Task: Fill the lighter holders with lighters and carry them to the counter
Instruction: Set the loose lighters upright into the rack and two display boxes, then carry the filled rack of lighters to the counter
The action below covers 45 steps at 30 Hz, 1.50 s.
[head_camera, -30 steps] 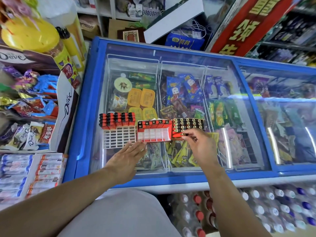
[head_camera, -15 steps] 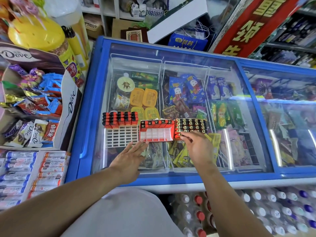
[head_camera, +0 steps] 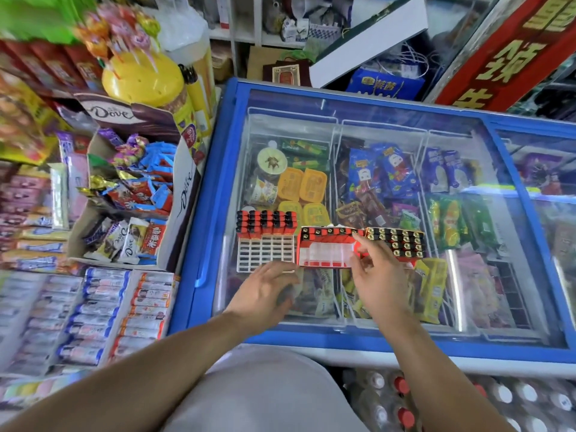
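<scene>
Right hand (pinching a lighter) has left the box.

A blue-framed freezer with a glass lid holds ice creams and yellow tubs. Left of it a Dove box holds chocolates, behind it a yellow lollipop jar. Bottles stand below the freezer; a red sign leans at upper right.
</scene>
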{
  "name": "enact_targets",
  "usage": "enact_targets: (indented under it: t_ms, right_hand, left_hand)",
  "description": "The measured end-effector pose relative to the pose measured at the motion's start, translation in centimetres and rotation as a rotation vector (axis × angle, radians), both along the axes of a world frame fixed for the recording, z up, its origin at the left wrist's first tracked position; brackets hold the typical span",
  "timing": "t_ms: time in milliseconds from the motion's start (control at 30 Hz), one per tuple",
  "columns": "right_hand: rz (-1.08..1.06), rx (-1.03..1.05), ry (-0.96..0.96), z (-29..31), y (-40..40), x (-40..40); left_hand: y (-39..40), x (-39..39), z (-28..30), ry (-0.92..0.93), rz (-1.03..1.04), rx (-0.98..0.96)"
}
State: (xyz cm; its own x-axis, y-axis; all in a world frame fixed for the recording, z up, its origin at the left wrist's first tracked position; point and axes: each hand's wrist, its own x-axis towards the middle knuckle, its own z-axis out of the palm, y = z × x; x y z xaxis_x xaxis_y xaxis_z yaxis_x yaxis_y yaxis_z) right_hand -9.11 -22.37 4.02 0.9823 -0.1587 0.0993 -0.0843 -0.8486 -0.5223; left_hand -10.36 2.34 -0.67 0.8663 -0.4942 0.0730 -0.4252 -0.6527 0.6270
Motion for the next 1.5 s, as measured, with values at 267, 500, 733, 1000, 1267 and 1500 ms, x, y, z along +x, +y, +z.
enact_targets:
  t_ms: [267,500,733,1000,1267,1500]
  right_hand:
    - [0.483,-0.349,0.156,1.1,9.8,9.2]
    - [0.687,-0.362,0.103,-0.8,13.6,10.0]
    - [0.694,-0.314,0.219,-1.1,14.9,6.0]
    - [0.447,-0.049,0.160,-0.2,12.2,-1.7]
    - [0.011,0.238,0.615,-5.4,10.8,-4.9]
    - [-0.297,0.780,0.566,-6.3,11.7,-5.0]
  left_hand:
    - [4.6,1.1,0.8,0.411,0.704,-0.152]
    - [5.2,1.1,-1.3,0.849,0.889,-0.292]
    - [4.6,1.7,-0.5,0.841,0.878,-0.125]
    - [5.0,-0.1,-1.6,0.674,0.765,0.096]
    - [4.4,-1.0,-1.3,0.763,0.901,-0.056]
    - [3.2,-3.6,-0.6,0.871,1.035,-0.400]
